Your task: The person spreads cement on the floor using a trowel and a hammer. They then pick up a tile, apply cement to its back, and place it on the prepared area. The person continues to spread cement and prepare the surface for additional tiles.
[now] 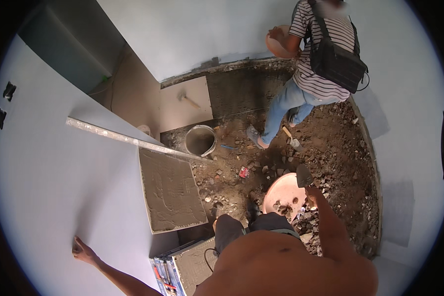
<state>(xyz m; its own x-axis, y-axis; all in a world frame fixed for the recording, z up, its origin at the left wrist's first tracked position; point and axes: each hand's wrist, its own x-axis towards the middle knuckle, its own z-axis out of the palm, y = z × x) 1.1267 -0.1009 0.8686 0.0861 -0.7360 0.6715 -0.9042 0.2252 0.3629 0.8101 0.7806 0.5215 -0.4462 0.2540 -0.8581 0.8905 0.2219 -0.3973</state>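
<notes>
1. The right hand [312, 194] held a trowel [304, 176], and the pink basin [279, 188] lay just to its left, with the trowel's blade over or beside the basin's right rim; whether metal touched rim could not be told.
2. The trowel's long axis ran forward, away from the person, and leaned a little left, the handle toward the wrist and the blade farthest out. The basin looked roundish, with no clear long axis.
3. Of the two, the right hand was much nearer the basin; the left hand [84, 251] was well apart, out by the left wall [49, 182].
4. The right hand's fingers were wrapped around the trowel's handle. The right arm reached forward and down from the shoulder, the elbow slightly bent.
5. The left arm stretched out to the left. Its fingers looked partly folded, but too small to tell how tightly, or whether they touched the wall.
6. Bits of rubble [284, 207] lay in the near part of the basin, which sat on broken ground [338, 170] in front of the person's legs.
7. Farther forward, a second trowel [294, 142] lay near a co-worker [325, 74]; a bucket [214, 148] stood left of it.
</notes>
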